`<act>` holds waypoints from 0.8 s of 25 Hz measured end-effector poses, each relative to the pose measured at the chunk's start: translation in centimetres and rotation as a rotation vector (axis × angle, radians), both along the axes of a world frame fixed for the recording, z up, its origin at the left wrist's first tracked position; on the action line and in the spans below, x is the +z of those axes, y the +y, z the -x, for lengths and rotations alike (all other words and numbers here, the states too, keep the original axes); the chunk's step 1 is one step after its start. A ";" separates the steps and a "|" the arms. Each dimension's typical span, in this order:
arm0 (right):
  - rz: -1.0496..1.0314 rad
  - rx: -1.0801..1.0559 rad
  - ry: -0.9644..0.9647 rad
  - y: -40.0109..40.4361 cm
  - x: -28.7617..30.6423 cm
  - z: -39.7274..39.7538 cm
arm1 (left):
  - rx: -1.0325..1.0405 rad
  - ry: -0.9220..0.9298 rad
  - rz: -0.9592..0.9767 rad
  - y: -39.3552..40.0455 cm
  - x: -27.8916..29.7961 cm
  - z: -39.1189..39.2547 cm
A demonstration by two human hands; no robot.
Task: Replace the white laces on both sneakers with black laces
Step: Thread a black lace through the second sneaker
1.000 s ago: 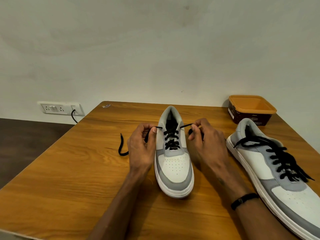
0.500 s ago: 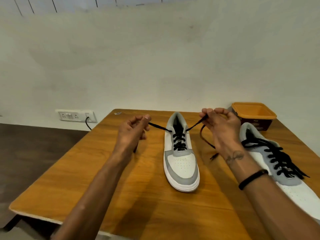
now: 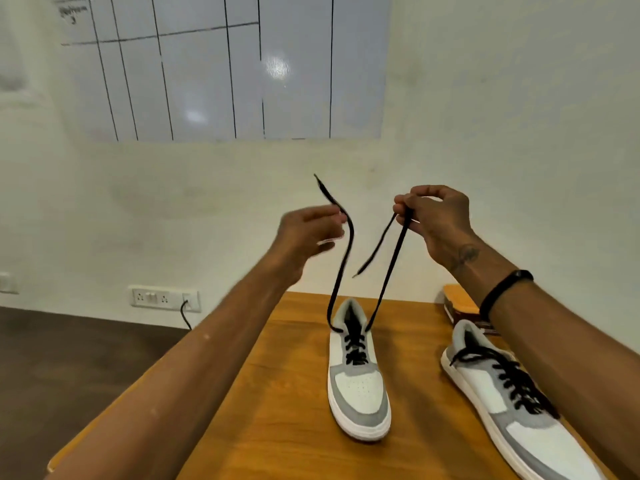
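The right sneaker (image 3: pixel 512 407) on the table (image 3: pixel 277 393) looks fully laced in black. On the middle sneaker (image 3: pixel 358 375), black lace (image 3: pixel 388 275) fills the lower eyelets. Left hand (image 3: pixel 304 233) and right hand (image 3: pixel 433 216) each pinch a raised end; top eyelets and tying seem left.

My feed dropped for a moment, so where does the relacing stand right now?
Done: the right-hand sneaker already carries black laces through its eyelets. In hand: the middle sneaker has a black lace crossed through its lower eyelets, and the left hand and right hand each pinch one end, raised high above it. Left: thread any remaining top eyelets and tie both. No white laces are in view.
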State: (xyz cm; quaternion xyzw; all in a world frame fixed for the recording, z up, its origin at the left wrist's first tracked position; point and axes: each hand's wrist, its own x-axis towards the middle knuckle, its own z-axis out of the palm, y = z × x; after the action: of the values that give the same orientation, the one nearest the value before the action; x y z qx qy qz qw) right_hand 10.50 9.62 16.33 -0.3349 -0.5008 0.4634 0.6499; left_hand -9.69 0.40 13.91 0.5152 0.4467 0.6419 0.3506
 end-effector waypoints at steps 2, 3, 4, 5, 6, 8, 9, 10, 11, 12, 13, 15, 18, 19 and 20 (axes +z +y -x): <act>-0.028 0.003 -0.049 -0.4 1.1 -0.2 | 0.047 0.283 0.053 0.8 -2.0 -0.4; -0.031 0.012 -0.079 -0.5 1.2 -0.4 | 0.088 0.470 0.123 1.2 -3.7 -0.6; -0.027 0.026 -0.112 -0.7 1.1 -0.6 | 0.127 0.648 0.222 1.6 -5.7 -0.7; -0.015 0.032 -0.153 -0.7 0.7 -0.8 | 0.142 0.770 0.352 1.7 -7.9 -0.8; 0.003 0.032 -0.196 -0.8 0.0 -1.1 | 0.125 0.822 0.489 1.6 -9.9 -0.9; 0.044 0.006 -0.301 -0.5 -1.9 -1.9 | 0.050 0.789 0.697 1.2 -13.5 -1.2; 0.059 -0.017 -0.347 -0.3 -3.0 -2.4 | 0.023 0.744 0.742 1.1 -14.9 -1.3; 0.077 -0.036 -0.372 0.0 -4.1 -2.7 | 0.013 0.702 0.752 0.9 -16.0 -1.4; 0.101 -0.049 -0.385 0.3 -5.2 -3.1 | 0.024 0.669 0.737 1.0 -16.8 -1.3; 0.126 -0.055 -0.388 0.4 -6.1 -3.2 | 0.050 0.633 0.704 1.2 -17.3 -1.3; 0.147 -0.058 -0.393 0.6 -6.8 -3.4 | 0.082 0.589 0.667 1.5 -17.6 -1.2; 0.176 -0.044 -0.400 0.9 -8.0 -3.4 | 0.138 0.462 0.577 2.2 -17.6 -1.2; 0.197 -0.026 -0.429 1.1 -9.1 -2.9 | 0.212 0.350 0.467 3.1 -17.2 -1.8; 0.200 -0.016 -0.441 1.1 -9.4 -2.7 | 0.221 0.296 0.449 3.6 -17.4 -1.9; 0.199 -0.007 -0.452 1.1 -9.9 -2.4 | 0.217 0.223 0.445 4.1 -17.6 -2.1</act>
State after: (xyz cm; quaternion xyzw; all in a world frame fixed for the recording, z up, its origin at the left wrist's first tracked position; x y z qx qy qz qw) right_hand 12.91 10.71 6.47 -0.4941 -0.5844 0.4214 0.4866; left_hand -7.60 4.49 -3.69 0.4422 0.6653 0.5010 0.3330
